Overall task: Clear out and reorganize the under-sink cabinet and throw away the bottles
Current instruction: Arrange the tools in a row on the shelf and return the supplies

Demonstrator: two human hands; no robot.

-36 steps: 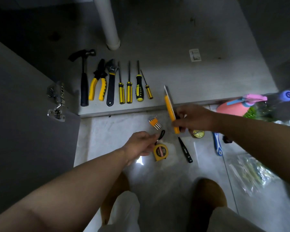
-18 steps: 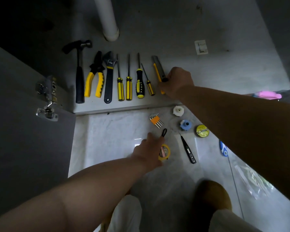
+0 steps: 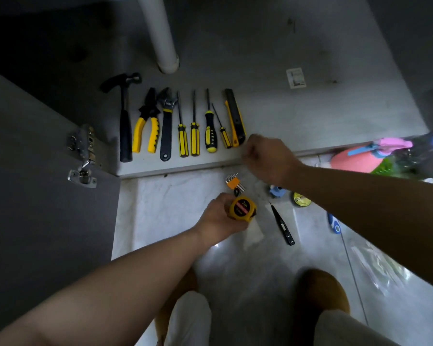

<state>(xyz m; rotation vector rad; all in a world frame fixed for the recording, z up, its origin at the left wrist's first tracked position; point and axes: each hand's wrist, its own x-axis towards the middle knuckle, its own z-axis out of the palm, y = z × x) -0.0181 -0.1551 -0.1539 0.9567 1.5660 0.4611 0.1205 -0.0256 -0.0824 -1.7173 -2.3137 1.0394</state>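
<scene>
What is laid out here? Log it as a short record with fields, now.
setting: open under-sink cabinet floor with white drain pipe
row in cabinet: hammer, pliers, wrench, four screwdrivers, utility knife
left hand: grip closed on yellow tape measure
right hand: empty, loosely closed, beside the knife
on floor tiles: hex keys, black tester pen, pink spray bottle

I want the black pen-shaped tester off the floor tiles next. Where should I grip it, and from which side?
Grip the black tester across its thicker lower half, near the clip end, coming straight down from above. It lies flat and diagonal on the floor tile, thin tip pointing up-left, with clear tile on both long sides. Probably best for the right hand, which appears empty.
</scene>
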